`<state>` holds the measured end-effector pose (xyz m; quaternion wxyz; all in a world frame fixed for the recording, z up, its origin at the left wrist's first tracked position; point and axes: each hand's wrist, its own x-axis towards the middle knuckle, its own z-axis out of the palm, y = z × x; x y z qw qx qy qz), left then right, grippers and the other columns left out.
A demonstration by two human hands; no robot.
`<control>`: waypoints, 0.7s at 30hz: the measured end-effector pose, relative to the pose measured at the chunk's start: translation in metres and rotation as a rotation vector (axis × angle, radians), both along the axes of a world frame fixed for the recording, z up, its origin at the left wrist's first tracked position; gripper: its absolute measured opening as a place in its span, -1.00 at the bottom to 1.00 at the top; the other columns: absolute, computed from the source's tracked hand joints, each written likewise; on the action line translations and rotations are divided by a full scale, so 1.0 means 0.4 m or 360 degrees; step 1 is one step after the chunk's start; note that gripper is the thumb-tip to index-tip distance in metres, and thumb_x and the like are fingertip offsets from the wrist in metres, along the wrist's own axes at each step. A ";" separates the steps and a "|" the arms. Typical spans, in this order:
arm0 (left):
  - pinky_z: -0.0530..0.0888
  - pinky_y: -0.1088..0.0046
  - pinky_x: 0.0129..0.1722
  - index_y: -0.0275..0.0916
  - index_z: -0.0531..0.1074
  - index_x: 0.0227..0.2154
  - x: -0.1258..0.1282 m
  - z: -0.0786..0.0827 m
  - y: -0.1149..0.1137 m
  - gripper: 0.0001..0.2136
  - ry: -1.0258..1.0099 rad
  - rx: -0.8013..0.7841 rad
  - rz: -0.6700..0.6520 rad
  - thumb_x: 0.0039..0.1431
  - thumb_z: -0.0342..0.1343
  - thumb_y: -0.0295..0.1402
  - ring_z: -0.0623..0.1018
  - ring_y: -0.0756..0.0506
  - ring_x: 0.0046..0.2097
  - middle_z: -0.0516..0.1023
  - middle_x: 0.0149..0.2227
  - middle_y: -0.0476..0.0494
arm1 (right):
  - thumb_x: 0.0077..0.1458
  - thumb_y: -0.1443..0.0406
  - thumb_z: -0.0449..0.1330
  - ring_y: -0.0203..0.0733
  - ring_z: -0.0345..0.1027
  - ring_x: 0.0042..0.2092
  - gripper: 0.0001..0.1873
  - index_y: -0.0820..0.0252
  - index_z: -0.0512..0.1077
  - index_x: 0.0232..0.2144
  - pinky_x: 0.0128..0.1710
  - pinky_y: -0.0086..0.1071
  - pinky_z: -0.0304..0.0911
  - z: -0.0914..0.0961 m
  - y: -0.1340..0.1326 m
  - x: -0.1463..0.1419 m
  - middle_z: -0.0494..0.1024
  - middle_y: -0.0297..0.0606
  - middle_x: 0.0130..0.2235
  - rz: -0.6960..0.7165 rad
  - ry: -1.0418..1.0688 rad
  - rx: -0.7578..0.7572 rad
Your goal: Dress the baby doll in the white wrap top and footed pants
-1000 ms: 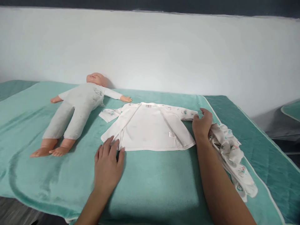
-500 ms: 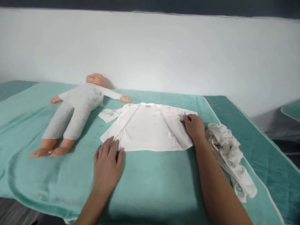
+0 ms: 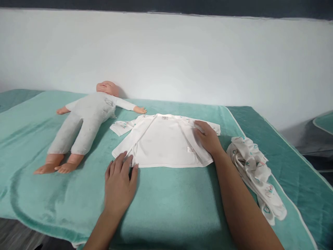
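Observation:
A white baby shirt (image 3: 163, 142) lies opened out flat, inside facing up, its printed sleeves spread to both sides. My left hand (image 3: 120, 184) rests palm down at the shirt's lower left corner, fingertips on the hem and fingers apart. On the right, my right hand (image 3: 208, 137) lies over the front panel and the base of the right sleeve, fingers stretched out and covering part of the cloth. A baby doll (image 3: 90, 113) in a pale cloth body lies on its back to the left, one arm reaching toward the shirt's collar.
Beside my right forearm, a bunched white printed baby garment (image 3: 256, 173) lies near the edge of the light green blanket (image 3: 171, 205). A darker green cover (image 3: 299, 180) extends to the right. Behind the bedding rises a white wall (image 3: 166, 59).
My right hand has let go of the right sleeve's edge. It has shifted left and flattened onto the shirt. My left hand has stayed in place.

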<state>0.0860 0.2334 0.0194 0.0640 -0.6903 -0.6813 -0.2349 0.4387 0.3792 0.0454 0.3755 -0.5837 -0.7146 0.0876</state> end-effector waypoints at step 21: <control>0.27 -0.02 0.28 -0.23 0.40 0.12 0.003 0.007 -0.001 -0.66 -0.0021 -0.0009 -0.0003 0.42 -0.08 -0.24 0.38 -0.33 0.28 0.43 0.24 -0.31 | 0.41 0.10 -0.20 0.04 -0.04 0.46 -0.39 0.31 0.23 0.31 0.39 0.04 -0.03 -0.008 0.037 0.025 0.16 0.07 0.42 -0.0406 -0.0695 -0.0530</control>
